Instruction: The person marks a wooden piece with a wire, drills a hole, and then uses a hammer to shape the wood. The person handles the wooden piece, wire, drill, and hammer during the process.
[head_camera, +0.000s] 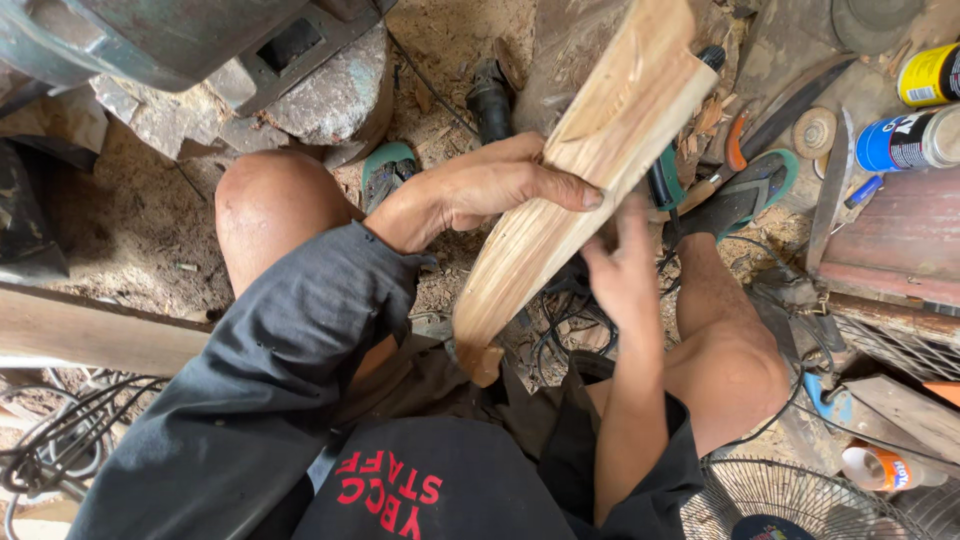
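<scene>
Wood piece (570, 190) slanted btwn hands: left (480, 190) grips, right (622, 275) touches.

One view only, from the person's head, looking steeply down and close over the lap and knees toward the sawdust-covered floor (130, 220), with a fan (790, 500) at the near right edge.
</scene>
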